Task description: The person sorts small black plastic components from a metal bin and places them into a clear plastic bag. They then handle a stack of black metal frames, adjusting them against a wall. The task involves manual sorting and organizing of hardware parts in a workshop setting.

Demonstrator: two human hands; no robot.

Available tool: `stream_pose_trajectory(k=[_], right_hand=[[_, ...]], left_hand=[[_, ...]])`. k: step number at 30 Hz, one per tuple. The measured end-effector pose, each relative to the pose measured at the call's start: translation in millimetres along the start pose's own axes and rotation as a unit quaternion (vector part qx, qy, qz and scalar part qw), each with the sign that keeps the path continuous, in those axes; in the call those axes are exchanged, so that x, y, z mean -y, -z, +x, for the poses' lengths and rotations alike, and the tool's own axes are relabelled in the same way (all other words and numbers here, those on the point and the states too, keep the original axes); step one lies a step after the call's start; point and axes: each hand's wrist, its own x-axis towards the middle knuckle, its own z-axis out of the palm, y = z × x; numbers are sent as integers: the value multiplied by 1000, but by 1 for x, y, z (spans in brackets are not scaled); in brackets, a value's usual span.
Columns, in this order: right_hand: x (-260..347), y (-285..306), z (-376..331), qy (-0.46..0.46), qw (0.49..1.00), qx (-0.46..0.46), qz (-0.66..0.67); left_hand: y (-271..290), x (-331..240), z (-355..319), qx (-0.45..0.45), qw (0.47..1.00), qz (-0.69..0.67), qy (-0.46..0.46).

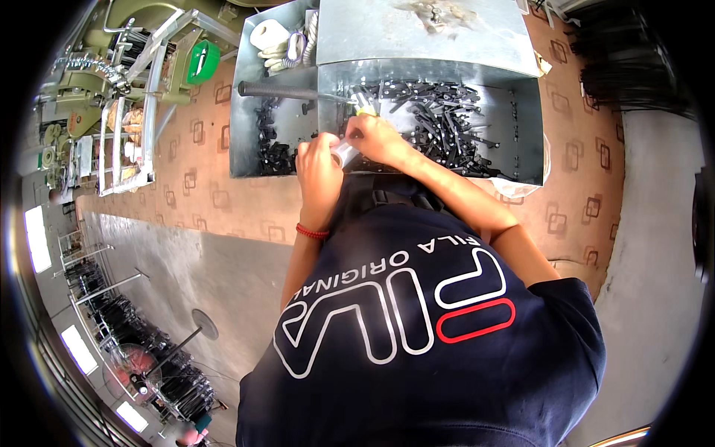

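My left hand (319, 162), with a red band on its wrist, and my right hand (375, 138) meet at the near wall of a grey metal bin (521, 160). Both pinch a small clear piece (346, 153) between their fingertips; what it is I cannot tell. Just beyond my right hand lies a heap of several small black parts (441, 125) in the bin's right compartment, with a small yellow-green bit (365, 110) at its near edge. My dark blue shirt hides the bin's near edge below my hands.
The bin's left compartment holds more black parts (272, 153) and a dark rod (275, 91). White rolls (268, 34) lie behind it. A flat metal lid (417, 33) covers the back. A green machine (112, 67) and a green tub (202, 59) stand at left.
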Motion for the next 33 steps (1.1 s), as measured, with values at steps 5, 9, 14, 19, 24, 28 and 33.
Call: stream_pose_trajectory(k=[5,9,14,19,24,28,33], right_hand=[[-10,6,-2,66,995,-72,24],[-5,16,-4,72,982,-57,166],[12,39,-11,10,960,31,279],[15,43,-11,-44,930,5,366],[28,41,-14,-103,919,37,379],[26,36,-12,-130,864,21,486],[27,40,-8,-136,745,-19,653]], left_hand=[[-2,1,4,20,999,26,-4],[6,0,10,-9,1000,-8,22],[31,-5,23,91,979,-123,131],[39,-3,32,181,851,-446,210],[10,19,23,151,629,-696,312],[-3,24,23,153,443,-831,300],[4,-10,35,114,512,-814,252]])
